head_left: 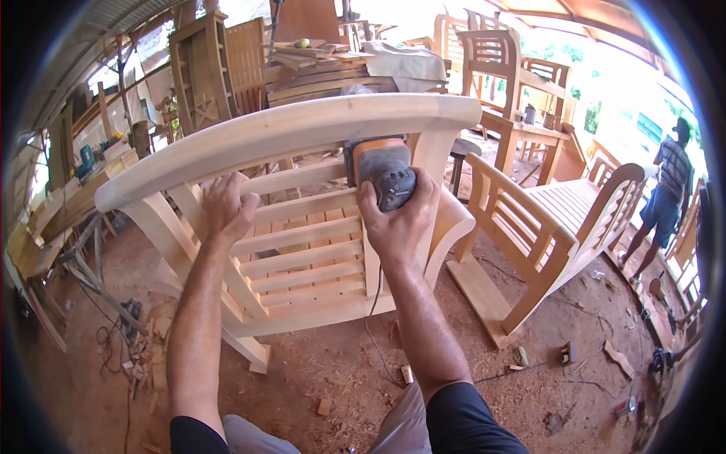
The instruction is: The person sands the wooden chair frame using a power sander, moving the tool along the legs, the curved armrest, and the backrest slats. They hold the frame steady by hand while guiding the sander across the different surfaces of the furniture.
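Observation:
A pale wooden bench frame with a curved top rail and several slats stands before me. My right hand is wrapped round the body of a black and orange electric sander, whose pad lies just under the top rail, at the right end of the upper slats. From the sander a cord hangs down toward the ground. At the left, my left hand has its fingers curled over the frame near the end of an upper slat; the fingertips are partly hidden.
To the right stands another slatted wooden bench, with a person beyond it. A cluttered workbench is at the left; stacked boards lie behind. Wood scraps and cords litter the dirt floor.

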`<state>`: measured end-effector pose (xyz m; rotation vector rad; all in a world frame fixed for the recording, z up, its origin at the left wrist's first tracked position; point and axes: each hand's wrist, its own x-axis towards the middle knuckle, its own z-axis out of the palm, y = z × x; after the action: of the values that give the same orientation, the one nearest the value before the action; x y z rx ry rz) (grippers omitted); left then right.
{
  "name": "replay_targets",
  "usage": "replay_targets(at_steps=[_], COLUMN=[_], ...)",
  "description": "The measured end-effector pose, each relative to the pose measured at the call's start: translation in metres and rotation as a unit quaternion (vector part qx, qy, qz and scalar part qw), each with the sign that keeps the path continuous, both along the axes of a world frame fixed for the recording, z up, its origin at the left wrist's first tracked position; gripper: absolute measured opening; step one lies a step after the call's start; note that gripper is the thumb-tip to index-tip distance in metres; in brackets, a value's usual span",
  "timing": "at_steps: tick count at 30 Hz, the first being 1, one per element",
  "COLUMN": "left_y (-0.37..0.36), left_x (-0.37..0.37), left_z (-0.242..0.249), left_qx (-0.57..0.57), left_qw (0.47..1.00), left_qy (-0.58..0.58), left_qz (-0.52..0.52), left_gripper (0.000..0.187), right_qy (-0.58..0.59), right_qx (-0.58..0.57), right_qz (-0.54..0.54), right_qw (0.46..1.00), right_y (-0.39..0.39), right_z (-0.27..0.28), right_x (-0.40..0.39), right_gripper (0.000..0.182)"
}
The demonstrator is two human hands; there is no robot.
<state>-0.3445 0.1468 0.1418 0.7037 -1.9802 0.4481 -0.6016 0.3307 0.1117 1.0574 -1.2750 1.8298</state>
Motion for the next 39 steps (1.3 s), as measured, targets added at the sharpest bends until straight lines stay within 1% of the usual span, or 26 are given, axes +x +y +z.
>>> replay_targets(at_steps=[4, 7, 11, 14, 18, 21, 24, 27, 28, 30, 32, 36, 38, 39], left_y=[0.002, 0.001, 0.0, 0.002, 0.003, 0.005, 0.002, 0.003, 0.003, 0.004, 0.006, 0.004, 0.006, 0.007], left_x=[0.0, -0.001, -0.002, -0.001, -0.003, -0.003, -0.004, -0.003, -0.003, -0.001, -0.001, 0.0, 0.0, 0.0], left_z=[0.0, 0.0, -0.001, -0.001, -0.001, 0.0, -0.001, -0.001, 0.0, 0.001, 0.001, 0.001, 0.001, 0.001], left_qx=[0.004, 0.003, -0.009, -0.005, -0.008, -0.013, -0.031, -0.026, -0.013, 0.015, 0.024, 0.009, 0.02, 0.025], left_qw=[1.0, 1.0, 1.0, 1.0, 1.0, 1.0, 0.999, 1.0, 1.0, 1.0, 1.0, 1.0, 1.0, 0.999], left_qy=[0.003, 0.005, 0.011, 0.005, 0.009, 0.007, 0.011, 0.015, 0.006, -0.012, -0.012, -0.003, -0.007, -0.009], left_qz=[-0.001, -0.003, -0.003, -0.001, 0.0, -0.001, -0.003, -0.002, 0.006, 0.019, 0.013, 0.01, 0.015, 0.019], left_gripper=[0.028, 0.028, 0.028, 0.027, 0.027, 0.027, 0.026, 0.026, 0.028, 0.033, 0.034, 0.035, 0.034, 0.034], right_qy=[-0.042, -0.042, -0.054, -0.04, -0.002, 0.0, -0.004, 0.001, -0.001, -0.004, -0.015, -0.038, -0.049, -0.055], right_qx=[0.068, 0.079, 0.023, 0.022, -0.011, -0.04, -0.033, -0.01, 0.001, 0.028, 0.045, 0.088, 0.112, 0.101], right_qz=[0.022, 0.005, 0.012, 0.01, -0.005, -0.005, -0.005, 0.002, 0.004, 0.005, 0.001, 0.002, 0.006, 0.004], right_qw=[0.997, 0.996, 0.998, 0.999, 1.0, 0.999, 0.999, 1.0, 1.0, 1.0, 0.999, 0.995, 0.992, 0.993], right_y=[0.005, 0.007, -0.001, 0.007, -0.002, -0.005, -0.005, -0.001, 0.001, 0.004, 0.0, 0.008, 0.012, 0.012], right_z=[-0.028, -0.046, -0.023, 0.003, 0.001, 0.002, 0.002, 0.004, 0.003, -0.002, -0.021, -0.065, -0.077, -0.074], right_x=[0.003, 0.007, -0.003, -0.004, -0.006, -0.007, -0.007, -0.006, -0.004, 0.004, 0.003, 0.002, 0.001, 0.002], right_gripper=[0.073, 0.072, 0.07, 0.07, 0.072, 0.072, 0.074, 0.074, 0.074, 0.074, 0.074, 0.074, 0.074, 0.072])
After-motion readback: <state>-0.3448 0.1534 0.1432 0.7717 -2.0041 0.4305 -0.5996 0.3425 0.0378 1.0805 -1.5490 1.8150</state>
